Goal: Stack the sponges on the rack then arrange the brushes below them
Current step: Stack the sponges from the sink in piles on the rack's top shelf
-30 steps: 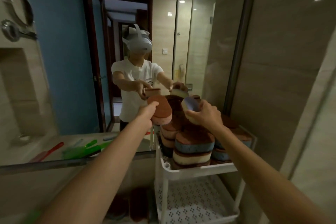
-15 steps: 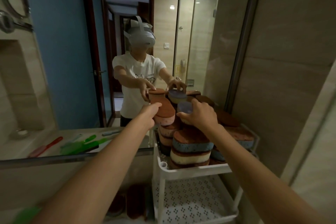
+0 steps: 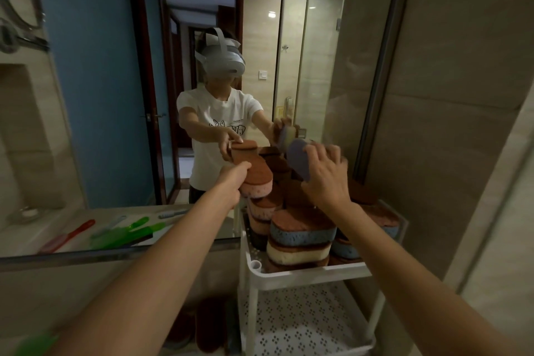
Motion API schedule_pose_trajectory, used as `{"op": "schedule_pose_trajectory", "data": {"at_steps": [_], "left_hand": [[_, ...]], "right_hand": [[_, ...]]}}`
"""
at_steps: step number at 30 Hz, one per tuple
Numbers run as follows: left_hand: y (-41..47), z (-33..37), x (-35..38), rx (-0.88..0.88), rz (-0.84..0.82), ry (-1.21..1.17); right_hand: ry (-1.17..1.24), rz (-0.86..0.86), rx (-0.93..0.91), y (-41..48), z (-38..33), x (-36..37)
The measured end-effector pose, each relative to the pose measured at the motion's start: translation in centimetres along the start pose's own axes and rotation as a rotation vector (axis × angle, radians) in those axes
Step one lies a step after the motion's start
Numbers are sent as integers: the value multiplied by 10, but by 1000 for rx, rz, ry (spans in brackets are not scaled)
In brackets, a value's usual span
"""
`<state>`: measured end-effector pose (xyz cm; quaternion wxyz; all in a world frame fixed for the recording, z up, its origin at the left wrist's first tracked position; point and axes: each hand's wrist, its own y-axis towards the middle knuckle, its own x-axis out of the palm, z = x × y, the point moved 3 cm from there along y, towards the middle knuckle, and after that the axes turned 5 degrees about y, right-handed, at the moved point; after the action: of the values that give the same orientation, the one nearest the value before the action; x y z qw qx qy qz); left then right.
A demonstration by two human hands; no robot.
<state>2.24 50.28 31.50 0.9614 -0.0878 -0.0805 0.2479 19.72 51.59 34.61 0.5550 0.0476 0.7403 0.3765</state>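
Note:
A white rack [image 3: 306,272] stands against the mirror, its top shelf full of stacked sponges [image 3: 302,235] with brown scrub tops. My left hand [image 3: 234,179] grips a pink sponge with a brown top [image 3: 257,179] on the left stack. A purple sponge [image 3: 299,160] is tilted on edge above the middle stacks, held by my right hand [image 3: 326,173]. Green brushes [image 3: 127,233] and a red brush [image 3: 69,235] show in the mirror as reflections from the counter.
The mirror [image 3: 115,95] reflects a person wearing a headset, a doorway and a glass shower door. The rack's perforated lower shelf [image 3: 300,324] has nothing on it. Brown sponges [image 3: 208,324] lie low beside the rack. A tiled wall [image 3: 448,124] rises on the right.
My right hand has lifted and tilted the purple sponge toward the right. My left hand stays on the pink sponge on the left stack.

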Motion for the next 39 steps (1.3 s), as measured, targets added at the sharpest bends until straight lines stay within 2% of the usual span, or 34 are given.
{"op": "schedule_pose_trajectory", "data": {"at_steps": [4,6,8,11,14,17,20,22,25,32,39], "left_hand": [[-1,-1,7,30,-21,63],[-2,-2,9,31,-27,90],[-2,-2,10,25,-32,112],[-4,-3,11,19,-40,131],[-6,-2,13,34,-46,157],[-8,-1,15,65,-46,211],[-9,0,14,105,-22,329],[-9,0,13,116,-8,415],[-9,1,12,91,17,486],[-11,2,12,61,-16,445],[-7,3,5,156,36,532]], "right_hand": [[-187,-223,-259,-3,-3,5],[-163,-285,-335,-5,-2,8],[70,-319,-286,-4,0,8],[610,-289,-61,-3,0,1],[811,-171,64,0,4,-3],[724,-168,158,2,12,3],[633,-350,218,-1,16,10],[628,-400,224,-3,17,13],[571,-388,216,-4,17,12],[575,-267,267,-2,17,10],[582,-220,303,-3,18,12]]}}
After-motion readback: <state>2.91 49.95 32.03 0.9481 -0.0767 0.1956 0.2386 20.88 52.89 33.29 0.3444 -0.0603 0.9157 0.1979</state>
